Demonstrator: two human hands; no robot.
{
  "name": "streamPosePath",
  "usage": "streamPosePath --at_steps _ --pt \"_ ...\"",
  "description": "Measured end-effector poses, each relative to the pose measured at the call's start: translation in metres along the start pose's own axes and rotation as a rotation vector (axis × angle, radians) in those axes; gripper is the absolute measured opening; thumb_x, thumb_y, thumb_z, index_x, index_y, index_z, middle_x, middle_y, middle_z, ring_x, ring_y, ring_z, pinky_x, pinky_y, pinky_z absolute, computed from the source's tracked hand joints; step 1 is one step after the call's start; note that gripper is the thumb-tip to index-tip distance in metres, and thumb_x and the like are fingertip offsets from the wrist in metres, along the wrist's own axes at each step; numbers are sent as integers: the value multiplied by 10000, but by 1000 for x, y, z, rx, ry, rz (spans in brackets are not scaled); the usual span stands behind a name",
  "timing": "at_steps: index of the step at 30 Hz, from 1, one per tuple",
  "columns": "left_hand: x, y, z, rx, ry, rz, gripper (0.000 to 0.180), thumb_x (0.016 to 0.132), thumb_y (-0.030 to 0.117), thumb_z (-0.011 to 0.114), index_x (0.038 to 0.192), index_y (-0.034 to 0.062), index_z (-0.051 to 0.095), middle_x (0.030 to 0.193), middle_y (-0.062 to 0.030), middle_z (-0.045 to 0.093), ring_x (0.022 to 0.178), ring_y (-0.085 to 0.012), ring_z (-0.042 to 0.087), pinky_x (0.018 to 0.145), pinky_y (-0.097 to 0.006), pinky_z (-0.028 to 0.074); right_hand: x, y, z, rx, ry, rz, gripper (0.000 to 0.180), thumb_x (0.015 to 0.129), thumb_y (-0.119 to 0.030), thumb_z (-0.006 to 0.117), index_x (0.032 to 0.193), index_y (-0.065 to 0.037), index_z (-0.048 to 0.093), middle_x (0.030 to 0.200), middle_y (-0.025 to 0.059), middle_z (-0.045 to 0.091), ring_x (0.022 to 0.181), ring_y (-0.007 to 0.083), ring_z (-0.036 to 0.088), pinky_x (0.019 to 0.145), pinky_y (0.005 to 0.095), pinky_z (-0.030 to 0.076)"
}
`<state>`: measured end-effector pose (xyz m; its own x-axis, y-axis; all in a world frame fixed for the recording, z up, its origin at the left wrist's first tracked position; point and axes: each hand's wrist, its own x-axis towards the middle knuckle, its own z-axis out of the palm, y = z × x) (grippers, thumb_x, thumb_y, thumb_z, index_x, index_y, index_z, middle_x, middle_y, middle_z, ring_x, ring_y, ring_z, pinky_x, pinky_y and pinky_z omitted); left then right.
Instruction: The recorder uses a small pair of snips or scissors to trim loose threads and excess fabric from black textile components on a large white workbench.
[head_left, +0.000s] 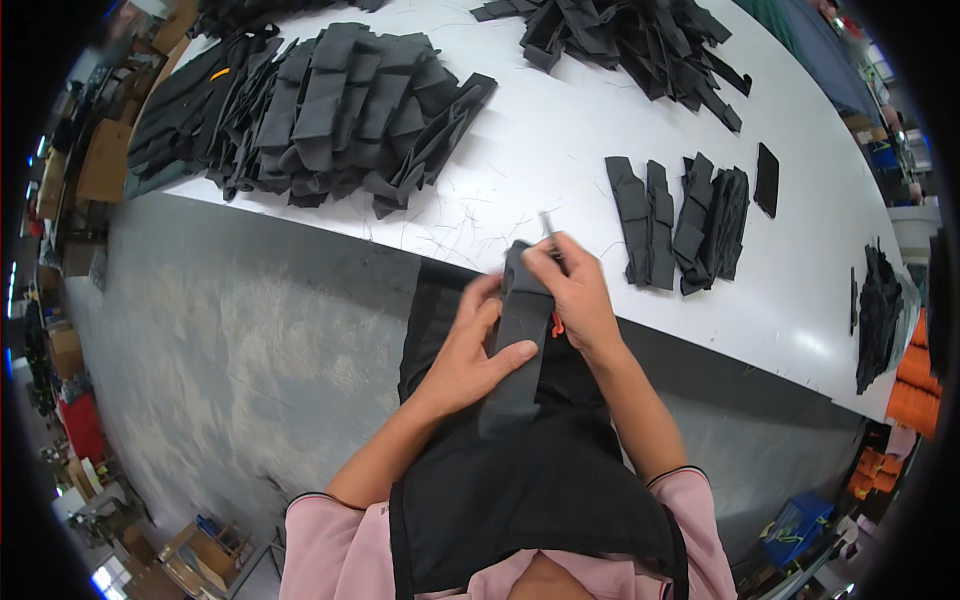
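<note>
A folded dark grey fabric strip (522, 318) hangs lengthwise before my body, just off the table's near edge. My left hand (468, 352) is closed on it, thumb across the front and fingers behind. At the strip's upper end, my right hand (578, 292) is closed around slim thread snips (547, 228). Their metal tip points up past my fingers, partly blurred. A red piece (557, 325) shows below that palm; whether it belongs to the snips I cannot tell. My right fingertips are close against the strip's edge.
Across the white table (540, 150) lie a large heap of dark strips (340, 110) at left, another heap (630, 50) at the back, and several strips (690, 225) at right. A flat black piece (767, 180) lies beyond these. Loose threads (470, 225) litter the near edge.
</note>
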<state>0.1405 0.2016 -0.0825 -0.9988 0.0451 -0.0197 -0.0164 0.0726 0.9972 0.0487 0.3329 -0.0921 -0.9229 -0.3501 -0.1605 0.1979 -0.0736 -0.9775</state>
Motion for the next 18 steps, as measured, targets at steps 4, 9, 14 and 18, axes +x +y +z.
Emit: streamPosePath --at_steps 4,9,14,18 --pt "11 15 -13 565 -64 384 365 741 291 735 805 -22 558 1419 -213 319 1319 -405 278 1028 -484 295 4 -12 -18 220 -290 633 158 870 -178 624 889 -25 588 737 -6 550 632 56 485 557 200 383" --pt "5 -10 -15 183 148 109 296 765 204 718 938 -15 620 1062 -131 607 1029 -273 547 925 -349 400 -23 -4 -15 -350 173 -113 141 896 -103 563 931 9 641 814 53 535 604 87 498 560 217 424" --pt "3 -20 -18 -71 179 -41 274 829 223 672 969 -8 624 1103 -96 595 1045 -214 532 900 -312 407 -70 -24 -24 -620 92 -305 258 769 -68 682 1013 -35 608 764 55 547 616 128 565 547 259 451" --pt "7 -18 -18 -60 111 6 286 832 237 667 984 -2 623 1164 -114 565 1089 -227 513 925 -318 390 -73 -35 -22 -764 40 -396 295 718 -70 716 994 -51 614 748 60 574 616 156 602 528 264 457"
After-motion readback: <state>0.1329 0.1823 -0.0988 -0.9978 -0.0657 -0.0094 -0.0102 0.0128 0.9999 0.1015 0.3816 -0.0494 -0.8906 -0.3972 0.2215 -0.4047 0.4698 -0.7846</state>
